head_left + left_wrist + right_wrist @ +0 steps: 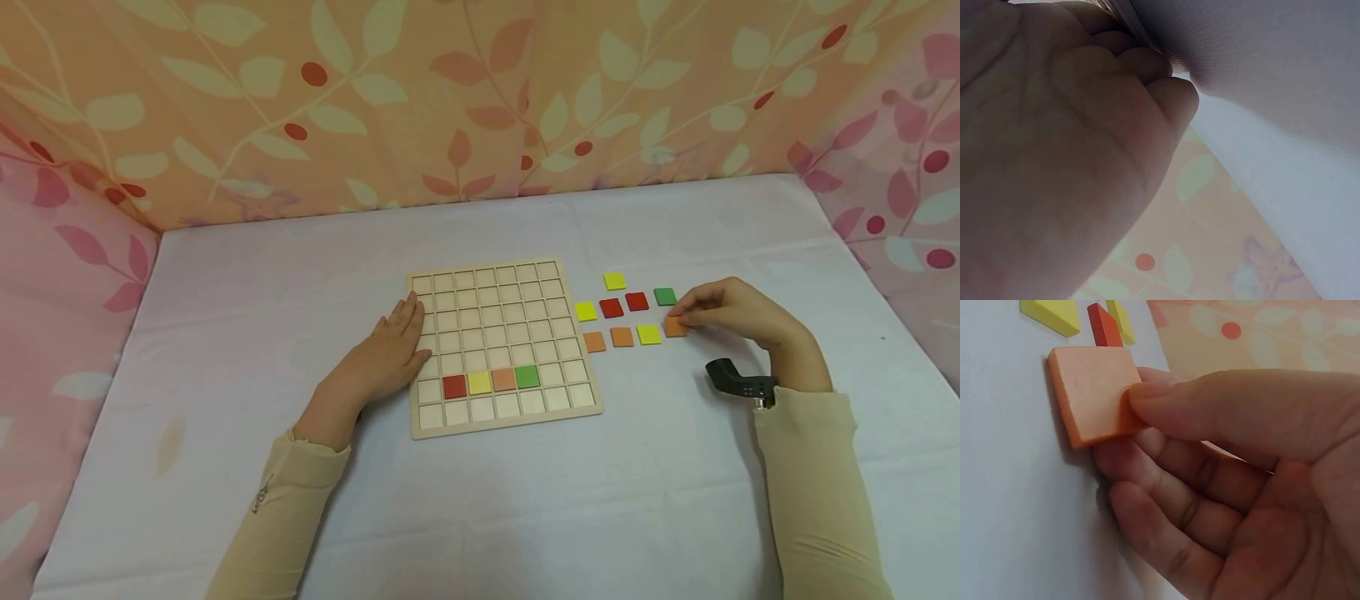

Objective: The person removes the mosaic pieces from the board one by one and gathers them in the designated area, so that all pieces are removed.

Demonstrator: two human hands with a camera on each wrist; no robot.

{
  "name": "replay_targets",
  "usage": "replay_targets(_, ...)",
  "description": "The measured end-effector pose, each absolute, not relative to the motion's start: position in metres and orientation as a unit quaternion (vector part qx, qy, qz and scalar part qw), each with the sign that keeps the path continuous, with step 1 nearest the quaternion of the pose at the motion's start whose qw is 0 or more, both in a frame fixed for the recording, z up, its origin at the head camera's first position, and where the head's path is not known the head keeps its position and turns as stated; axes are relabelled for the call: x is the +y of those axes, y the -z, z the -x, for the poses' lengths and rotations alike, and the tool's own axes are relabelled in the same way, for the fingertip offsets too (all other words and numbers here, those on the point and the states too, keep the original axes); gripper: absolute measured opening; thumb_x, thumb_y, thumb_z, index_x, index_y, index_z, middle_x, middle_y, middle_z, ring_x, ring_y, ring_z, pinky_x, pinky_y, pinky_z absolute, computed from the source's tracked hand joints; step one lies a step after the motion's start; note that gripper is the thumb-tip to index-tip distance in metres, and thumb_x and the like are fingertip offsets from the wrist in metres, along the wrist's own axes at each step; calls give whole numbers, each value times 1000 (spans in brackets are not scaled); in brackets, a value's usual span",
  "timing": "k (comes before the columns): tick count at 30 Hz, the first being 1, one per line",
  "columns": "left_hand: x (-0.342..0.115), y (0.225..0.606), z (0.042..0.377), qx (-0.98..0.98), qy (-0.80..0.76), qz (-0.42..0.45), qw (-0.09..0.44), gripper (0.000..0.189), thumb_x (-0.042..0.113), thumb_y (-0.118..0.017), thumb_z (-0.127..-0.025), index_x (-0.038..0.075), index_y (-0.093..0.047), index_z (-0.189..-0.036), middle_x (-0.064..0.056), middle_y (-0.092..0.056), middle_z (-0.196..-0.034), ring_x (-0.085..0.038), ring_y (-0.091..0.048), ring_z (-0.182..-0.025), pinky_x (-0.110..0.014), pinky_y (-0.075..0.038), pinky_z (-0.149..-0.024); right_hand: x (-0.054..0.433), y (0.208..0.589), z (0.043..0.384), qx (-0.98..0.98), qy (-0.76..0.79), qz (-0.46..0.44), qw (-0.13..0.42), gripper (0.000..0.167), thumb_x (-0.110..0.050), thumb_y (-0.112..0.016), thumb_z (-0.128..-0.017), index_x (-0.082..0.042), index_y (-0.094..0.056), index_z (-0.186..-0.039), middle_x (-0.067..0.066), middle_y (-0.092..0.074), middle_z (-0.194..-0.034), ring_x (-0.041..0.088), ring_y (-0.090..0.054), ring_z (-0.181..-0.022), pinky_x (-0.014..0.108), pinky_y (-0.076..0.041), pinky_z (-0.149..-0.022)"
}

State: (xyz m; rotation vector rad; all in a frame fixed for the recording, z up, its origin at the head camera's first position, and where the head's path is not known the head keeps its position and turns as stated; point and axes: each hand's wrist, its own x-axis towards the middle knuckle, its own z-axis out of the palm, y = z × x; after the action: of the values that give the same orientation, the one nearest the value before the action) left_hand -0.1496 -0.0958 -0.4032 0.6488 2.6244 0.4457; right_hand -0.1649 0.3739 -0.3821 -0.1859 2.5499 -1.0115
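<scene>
My right hand (pixel 742 315) pinches a square orange tile (pixel 1094 394) between thumb and fingers, close over the white cloth. Beside it lie a green tile (pixel 665 296) and a yellow tile (pixel 648 334). My left hand (pixel 384 354) rests with extended fingers along the left rim of a wooden grid board (pixel 510 315). In the left wrist view its palm fills much of the picture, fingers at the board's edge. One row near the board's front holds a red tile (pixel 453 387), a yellow tile (pixel 479 382), an orange tile (pixel 504 379) and a green tile (pixel 528 377), side by side.
More loose tiles lie right of the board, among them a red tile (pixel 611 307), an orange tile (pixel 622 337) and a yellow tile (pixel 614 281). A black curved device (pixel 738 382) sits at the right wrist. Patterned curtains (pixel 480 100) border the white-covered table (pixel 495 508).
</scene>
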Motion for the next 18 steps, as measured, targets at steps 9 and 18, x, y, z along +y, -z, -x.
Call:
replay_targets(9, -96, 403, 149, 938, -164, -230, 203, 69, 27, -41, -101, -6, -2, -148, -17, 8, -156, -32, 4, -143, -48, -7, -114, 375, 382, 165, 911, 359, 63, 194, 18, -10, -64, -89, 2, -71, -101, 4, -68, -88, 10, -53, -84, 18, -45, -72)
replay_targets(18, -96, 404, 149, 939, -162, -230, 199, 69, 27, -41, -101, -6, -2, -148, -17, 8, -156, -32, 4, -143, -48, -7, -114, 376, 382, 166, 915, 348, 62, 194, 18, -11, -64, -89, 2, -71, -101, 5, -68, -89, 9, -54, -84, 17, -44, -72)
